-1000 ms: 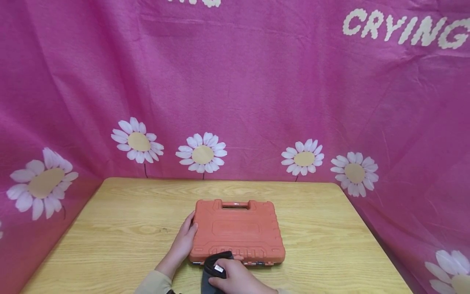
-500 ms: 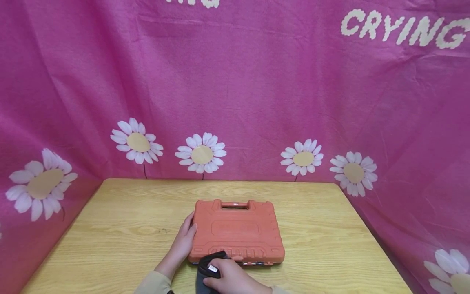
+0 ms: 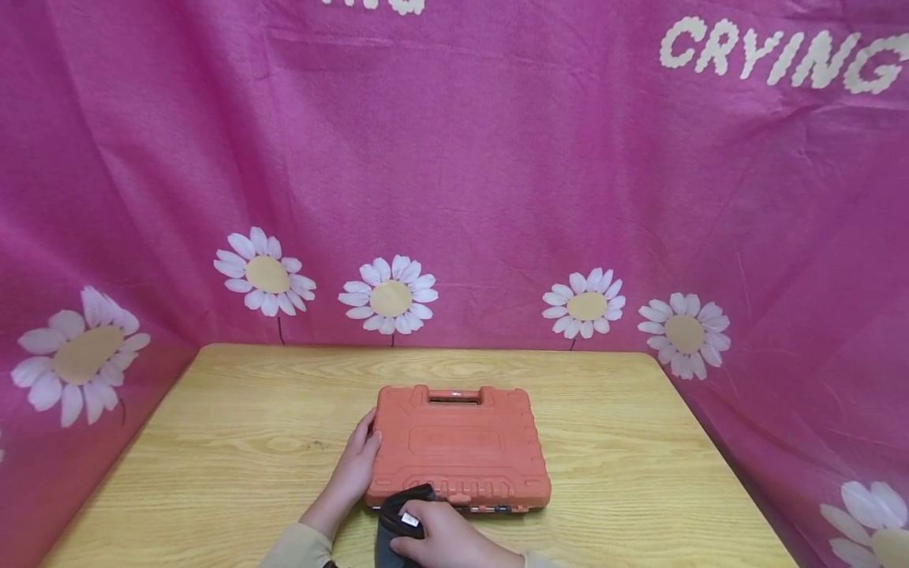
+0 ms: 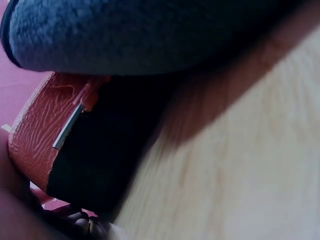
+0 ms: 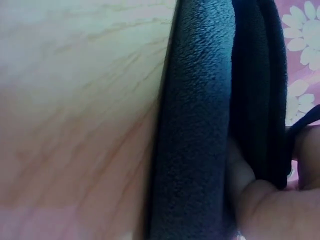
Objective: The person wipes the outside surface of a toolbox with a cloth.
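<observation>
— Since the right hand (image 3: 447,536) overlaps the dark cloth (image 5: 200,120), which features are obscured?

— Its full outline; the lower end is cut off at six o'clock in the head view. The cloth in turn masks part of the near edge of the orange case (image 3: 458,442). The left hand (image 3: 355,457) is partly out of sight behind the case's side. The left wrist view is dark and partly blurred.

— State the hand conditions.

— Left: at the case's nine o'clock, gripping its side. Right: at the case's six o'clock, pinching the cloth, which lies toward seven.

— State the counts.

— Hands, two. Case, one. Cloth, one, with one white tag (image 3: 409,520) showing. Daisies on the pink curtain (image 3: 454,158): five whole in the head view, one cropped at four o'clock, plus a sliver at the left edge.

— Identify containers.

— One: the case, flat on the wooden table (image 3: 248,442), handle (image 3: 456,394) at its twelve o'clock. Its lid (image 3: 454,465) is down, concealing any contents.
</observation>
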Demonstrator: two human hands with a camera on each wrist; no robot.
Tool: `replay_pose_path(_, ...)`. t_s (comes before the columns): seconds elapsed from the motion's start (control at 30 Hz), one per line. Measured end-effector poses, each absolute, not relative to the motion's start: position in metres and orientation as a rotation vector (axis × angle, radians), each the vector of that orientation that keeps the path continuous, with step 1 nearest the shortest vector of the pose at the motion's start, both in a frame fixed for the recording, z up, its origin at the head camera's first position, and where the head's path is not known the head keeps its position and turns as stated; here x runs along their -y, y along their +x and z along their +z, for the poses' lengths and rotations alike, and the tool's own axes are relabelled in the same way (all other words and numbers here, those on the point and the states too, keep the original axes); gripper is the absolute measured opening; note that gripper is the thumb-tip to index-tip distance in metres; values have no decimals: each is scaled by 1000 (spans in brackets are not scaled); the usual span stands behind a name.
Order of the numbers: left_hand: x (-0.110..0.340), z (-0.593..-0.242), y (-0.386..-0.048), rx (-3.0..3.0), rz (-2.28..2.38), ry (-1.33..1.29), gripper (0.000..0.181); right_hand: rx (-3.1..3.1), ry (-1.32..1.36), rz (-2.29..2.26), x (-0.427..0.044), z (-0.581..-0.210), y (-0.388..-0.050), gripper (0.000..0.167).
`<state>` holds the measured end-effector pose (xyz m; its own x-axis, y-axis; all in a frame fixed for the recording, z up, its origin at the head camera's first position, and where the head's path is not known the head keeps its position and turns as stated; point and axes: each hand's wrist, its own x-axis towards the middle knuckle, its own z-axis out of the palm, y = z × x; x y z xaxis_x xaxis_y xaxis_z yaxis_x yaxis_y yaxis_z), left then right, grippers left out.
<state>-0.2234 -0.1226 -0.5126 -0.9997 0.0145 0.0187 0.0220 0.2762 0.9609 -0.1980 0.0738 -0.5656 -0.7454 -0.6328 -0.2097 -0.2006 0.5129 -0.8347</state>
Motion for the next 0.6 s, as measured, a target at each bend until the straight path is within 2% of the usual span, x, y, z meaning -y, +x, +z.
replay_pose_path(0.13, 123, -511, -223, 2523, -1870, -19, 53, -2267, -687, -1126, -79, -569, -199, 30)
replay_pose_path(0.3, 122, -512, -223, 2523, -1862, -23, 53, -2213, -739, -1178, -93, -568, -200, 26)
replay_pose_path(0.4, 123, -513, -224, 2524, -1861, -26, 54, -2181, -720, -1211, -100, -533, -188, 20)
replay_pose_path(0.53, 123, -512, -224, 2526, -1865, -29, 54, -2130, -556, -1279, -104, -459, -161, 14)
replay_pose_path(0.6, 124, -512, -224, 2521, -1871, -30, 54, -2094, -498, -1338, -108, -434, -153, 15)
